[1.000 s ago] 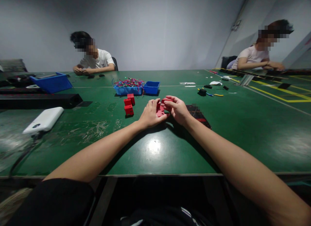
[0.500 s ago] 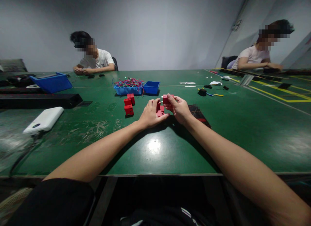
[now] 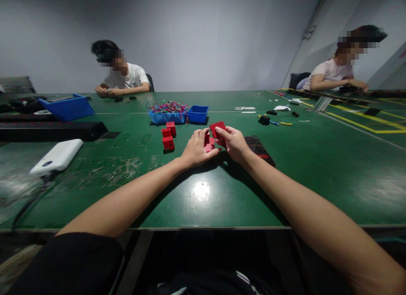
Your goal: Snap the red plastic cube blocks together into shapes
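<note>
Pinched between the thumb and fingers of my right hand (image 3: 236,143) is a red charger plug (image 3: 217,128), raised a little above the table with a broad flat face showing. My left hand (image 3: 193,150) lies on its side on the table, fingers curled around other red charger plugs (image 3: 209,146). My fingers partly cover these, so how many there are is hidden. Left of my left hand, several more red charger plugs (image 3: 168,143) stand in a loose group on the green table (image 3: 203,210).
Behind my hands are a light-blue bin (image 3: 168,118) heaped with coloured wires and a dark-blue bin (image 3: 198,114). A dark flat box (image 3: 260,151) lies by my right wrist. A white power bank (image 3: 57,156) with a cable lies left. Two people (image 3: 127,77) sit across the table.
My right hand has turned the red charger plug, so its flat face shows now and its metal prongs are out of sight. My left hand has stayed in place.
</note>
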`<state>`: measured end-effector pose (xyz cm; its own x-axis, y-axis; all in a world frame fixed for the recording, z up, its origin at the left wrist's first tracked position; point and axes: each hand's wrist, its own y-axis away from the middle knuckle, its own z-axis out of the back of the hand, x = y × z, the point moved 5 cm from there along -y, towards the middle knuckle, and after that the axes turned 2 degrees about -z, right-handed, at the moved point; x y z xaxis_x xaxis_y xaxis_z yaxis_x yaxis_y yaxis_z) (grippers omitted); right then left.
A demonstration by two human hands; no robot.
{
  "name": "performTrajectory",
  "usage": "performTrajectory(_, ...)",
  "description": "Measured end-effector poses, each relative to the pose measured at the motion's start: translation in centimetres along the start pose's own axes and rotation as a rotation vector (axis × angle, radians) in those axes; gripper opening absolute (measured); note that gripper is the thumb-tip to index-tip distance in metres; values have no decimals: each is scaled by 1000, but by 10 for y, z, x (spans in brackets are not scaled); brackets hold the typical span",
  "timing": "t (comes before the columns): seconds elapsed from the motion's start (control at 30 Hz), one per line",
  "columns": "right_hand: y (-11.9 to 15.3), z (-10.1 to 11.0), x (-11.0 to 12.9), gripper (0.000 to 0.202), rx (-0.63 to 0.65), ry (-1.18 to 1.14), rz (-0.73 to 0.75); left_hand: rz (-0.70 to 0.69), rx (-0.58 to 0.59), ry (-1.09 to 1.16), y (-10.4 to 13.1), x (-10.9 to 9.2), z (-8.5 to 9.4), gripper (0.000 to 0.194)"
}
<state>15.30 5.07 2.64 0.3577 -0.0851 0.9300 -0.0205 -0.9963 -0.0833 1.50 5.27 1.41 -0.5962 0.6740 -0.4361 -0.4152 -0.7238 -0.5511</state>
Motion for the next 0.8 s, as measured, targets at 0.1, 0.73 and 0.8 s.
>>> performTrajectory(0.1,0,1,2,42,-1,68,53,10,9,-15,0,0,0,77)
performTrajectory(0.73,2,-1,10,29,49,335,306,29,29,-21,0,-2,0,80)
performTrajectory(0.8,3,-1,11,28,47,347,302,32,22,-20,0,-2,0,79)
